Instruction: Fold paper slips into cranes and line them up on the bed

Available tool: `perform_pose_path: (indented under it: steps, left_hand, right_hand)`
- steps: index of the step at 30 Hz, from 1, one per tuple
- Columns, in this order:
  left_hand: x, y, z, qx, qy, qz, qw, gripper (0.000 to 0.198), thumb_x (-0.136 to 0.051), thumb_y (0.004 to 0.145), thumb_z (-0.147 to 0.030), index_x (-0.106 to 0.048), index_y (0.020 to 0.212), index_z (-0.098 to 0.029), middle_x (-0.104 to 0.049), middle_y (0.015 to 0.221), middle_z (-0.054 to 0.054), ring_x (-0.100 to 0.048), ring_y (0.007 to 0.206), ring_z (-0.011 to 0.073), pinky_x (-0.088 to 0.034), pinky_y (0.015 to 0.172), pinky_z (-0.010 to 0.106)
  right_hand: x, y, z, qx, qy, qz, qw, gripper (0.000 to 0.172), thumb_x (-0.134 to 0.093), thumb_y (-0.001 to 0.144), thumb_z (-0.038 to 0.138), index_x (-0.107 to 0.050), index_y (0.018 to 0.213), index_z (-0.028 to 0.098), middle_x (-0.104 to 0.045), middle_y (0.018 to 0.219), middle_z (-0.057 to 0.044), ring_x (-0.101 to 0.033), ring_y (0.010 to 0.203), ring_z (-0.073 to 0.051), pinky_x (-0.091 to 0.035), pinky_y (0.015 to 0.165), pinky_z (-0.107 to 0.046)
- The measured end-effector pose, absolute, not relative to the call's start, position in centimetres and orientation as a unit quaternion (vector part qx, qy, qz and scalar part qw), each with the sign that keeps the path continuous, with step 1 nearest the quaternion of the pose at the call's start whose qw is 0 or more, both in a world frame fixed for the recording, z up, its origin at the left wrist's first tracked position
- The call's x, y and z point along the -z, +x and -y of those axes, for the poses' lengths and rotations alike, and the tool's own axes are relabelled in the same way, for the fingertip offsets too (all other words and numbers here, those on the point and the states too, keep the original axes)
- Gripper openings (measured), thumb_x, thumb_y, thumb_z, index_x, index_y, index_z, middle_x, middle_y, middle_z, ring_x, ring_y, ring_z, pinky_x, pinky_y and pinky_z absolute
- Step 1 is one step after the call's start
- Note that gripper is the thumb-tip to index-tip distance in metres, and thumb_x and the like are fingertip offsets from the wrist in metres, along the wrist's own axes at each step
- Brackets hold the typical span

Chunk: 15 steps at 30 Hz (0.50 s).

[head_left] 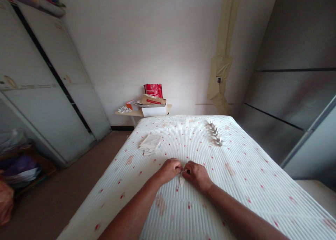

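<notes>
Both hands meet low over the middle of the covered bed (189, 205). Between them is a small folded piece of paper (182, 181), its pale pointed end hanging toward me. My left hand (171, 168) has its fingers curled in and pinches the paper from the left. From the right, my right hand (195, 173) pinches the same piece, fingers bent. The part between the fingertips is hidden. Beyond the left hand lies a loose stack of printed paper sheets (151, 143). Farther back on the right, several folded paper cranes (215, 133) stand in a row.
Past the bed's far edge, a small table (135, 112) bears a white box (154, 110), a red bag (153, 90) and a pile of white folded paper pieces (124, 109). Cabinets (49, 82) stand on the left, a dark wardrobe (294, 82) on the right.
</notes>
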State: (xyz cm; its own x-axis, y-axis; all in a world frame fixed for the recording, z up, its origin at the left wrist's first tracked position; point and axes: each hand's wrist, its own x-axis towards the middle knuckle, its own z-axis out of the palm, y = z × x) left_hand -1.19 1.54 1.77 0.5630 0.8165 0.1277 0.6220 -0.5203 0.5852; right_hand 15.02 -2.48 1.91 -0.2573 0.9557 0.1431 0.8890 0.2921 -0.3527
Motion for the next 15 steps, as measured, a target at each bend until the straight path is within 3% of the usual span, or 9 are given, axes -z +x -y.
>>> perform_pose_path:
  steps: [2, 7, 11, 15]
  left_hand:
    - [-1.6, -1.5, -1.4, -0.207, 0.845, -0.422, 0.254, 0.019, -0.049, 0.069, -0.010, -0.066, 0.075, -0.016, -0.062, 0.076, 0.001, -0.055, 0.075, 0.0124, -0.041, 0.070, 0.021]
    - [-0.9, -2.6, -0.8, -0.282, 0.797, -0.435, 0.309, 0.052, -0.047, 0.062, -0.002, -0.059, 0.110, -0.019, -0.062, 0.096, 0.002, -0.056, 0.087, 0.0128, -0.043, 0.078, 0.023]
    - [-0.9, -3.0, -0.2, -0.309, 0.767, -0.455, 0.330, 0.053, -0.047, 0.060, 0.000, -0.060, 0.107, -0.019, -0.063, 0.094, 0.002, -0.056, 0.085, 0.0121, -0.044, 0.080, 0.024]
    - [-1.4, -2.9, 0.0, -0.317, 0.756, -0.465, 0.334, 0.035, -0.053, 0.063, -0.006, -0.064, 0.095, -0.017, -0.064, 0.093, 0.003, -0.057, 0.081, 0.0125, -0.045, 0.077, 0.024]
  right_hand:
    - [-1.9, 15.0, 2.5, -0.106, -0.586, 0.786, 0.168, 0.015, -0.051, 0.079, 0.024, -0.065, 0.081, 0.021, -0.065, 0.084, -0.001, -0.060, 0.072, -0.012, -0.032, 0.058, -0.020]
    - [-1.9, 15.1, 2.6, -0.107, -0.591, 0.781, 0.172, 0.015, -0.051, 0.079, 0.025, -0.065, 0.082, 0.021, -0.065, 0.085, -0.002, -0.059, 0.070, -0.012, -0.032, 0.058, -0.020]
    - [-2.1, 15.0, 2.7, -0.113, -0.586, 0.781, 0.183, 0.015, -0.050, 0.079, 0.026, -0.064, 0.082, 0.020, -0.065, 0.083, -0.002, -0.058, 0.068, -0.012, -0.031, 0.058, -0.020]
    - [-2.3, 15.0, 2.9, -0.120, -0.585, 0.779, 0.191, 0.015, -0.051, 0.079, 0.026, -0.064, 0.081, 0.020, -0.065, 0.082, -0.002, -0.057, 0.069, -0.012, -0.031, 0.058, -0.020]
